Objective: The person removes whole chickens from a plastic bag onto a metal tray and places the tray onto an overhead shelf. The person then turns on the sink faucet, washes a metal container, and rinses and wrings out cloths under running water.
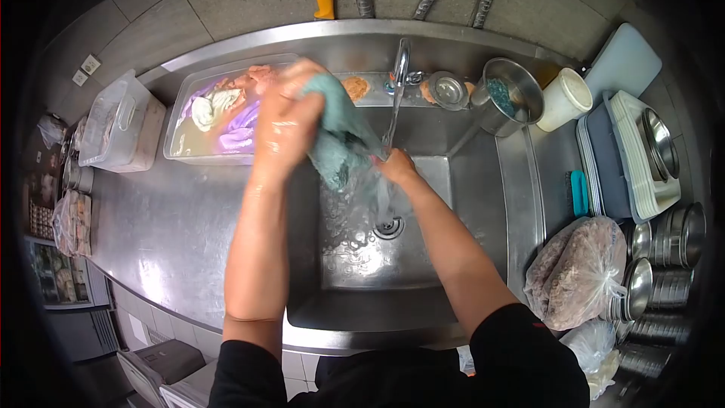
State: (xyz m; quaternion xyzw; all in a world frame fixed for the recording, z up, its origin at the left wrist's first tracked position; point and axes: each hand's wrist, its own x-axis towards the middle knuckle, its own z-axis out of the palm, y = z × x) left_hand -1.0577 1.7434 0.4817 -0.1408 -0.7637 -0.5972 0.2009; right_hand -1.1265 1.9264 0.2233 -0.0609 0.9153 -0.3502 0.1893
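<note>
A teal cloth (337,132) is stretched above the sink, smeared by motion. My left hand (289,117), wet and raised at the left side of the sink, is closed on the cloth's upper part. Lower and to the right, my right hand (398,167) grips the cloth's other end under the faucet (402,68). Water runs from the faucet past my right hand into the metal sink (438,264). Just behind my left hand stands a clear plastic tub (178,125) of cloudy water with purple, white and orange-pink cloths.
Left of the tub is another clear bin (136,132). Scouring pads, a metal pot (529,89) and a white bucket (566,98) line the back right. Several knife handles hang on the wall. At right are a teal brush (579,193), trays and a filled plastic bag (578,272).
</note>
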